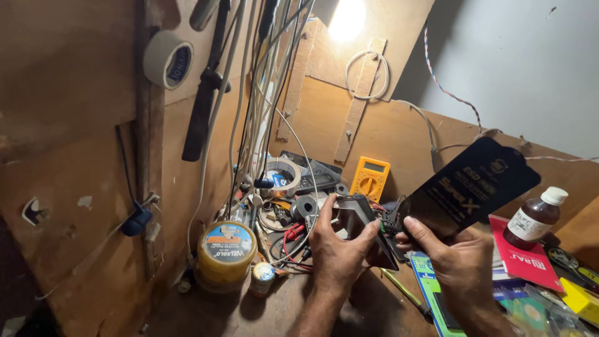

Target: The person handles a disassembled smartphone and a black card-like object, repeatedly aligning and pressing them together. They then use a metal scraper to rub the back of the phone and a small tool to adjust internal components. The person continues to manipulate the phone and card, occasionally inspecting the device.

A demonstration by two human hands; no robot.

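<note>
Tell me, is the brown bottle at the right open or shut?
Shut: the brown bottle stands upright on the red card with its white cap on.

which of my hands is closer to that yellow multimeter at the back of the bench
Left. Your left hand holds a dark phone just below the yellow multimeter; your right hand sits farther off to the right, gripping a black sheet.

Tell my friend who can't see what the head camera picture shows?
A person's left hand holds a small dark device while the right hand holds a black flat sheet over a cluttered wooden workbench.
</note>
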